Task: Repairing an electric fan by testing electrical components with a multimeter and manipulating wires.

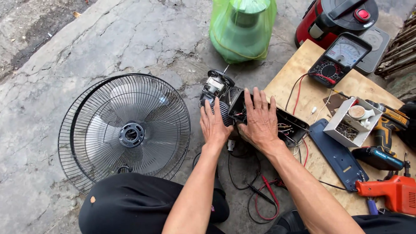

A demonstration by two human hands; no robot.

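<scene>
My left hand point(213, 125) and my right hand point(259, 120) both rest on a black fan motor housing point(234, 108) lying on the concrete ground. Its motor point(216, 86) with a bare shaft pokes out at the far end. The open base box point(291, 126) with coloured wires lies just right of my right hand. Both hands lie flat with fingers spread, pressing on the housing rather than wrapped around it. A black wire fan grille point(125, 130) with the blades inside lies to the left of my left hand.
A wooden board point(303, 93) at the right bears an analog multimeter point(339, 58), a small white box of screws point(350, 123), a cordless drill point(383, 138), an orange tool point(392, 193) and a blue cover plate point(338, 154). A green bagged object point(242, 28) and a red cooker point(336, 17) stand beyond. Test leads point(264, 197) lie by my knees.
</scene>
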